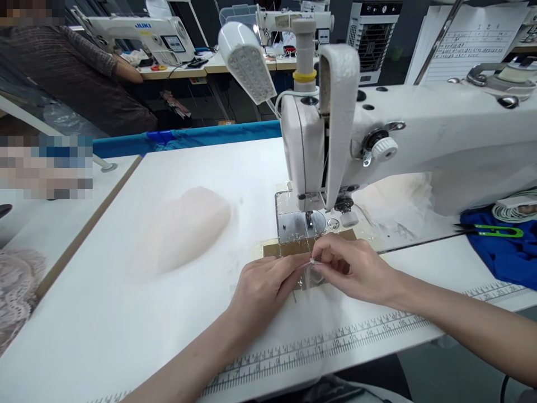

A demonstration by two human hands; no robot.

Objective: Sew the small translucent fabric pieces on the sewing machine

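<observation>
One little whitish bit of fabric sits right at both sets of fingertips, over the brown strip on the wearer's side of the presser foot, so the foot is just past it and pretty much straight ahead. Neither of the hands is nearer, both are on it. The gripped edge looks to run side to side, left fingertips across to right, with a see-through bit seeming to trail back toward the wearer; it's too sheer and too covered for me to swear to its full long axis or which end leads. Left hand lies low, back up, fingers together, and seems closed on the edge. Right hand has it in a tight thumb-and-finger pinch, other fingers curled. Further out, a pale panel lies on the table off to the left, and green snips rest on blue cloth way over right.
</observation>
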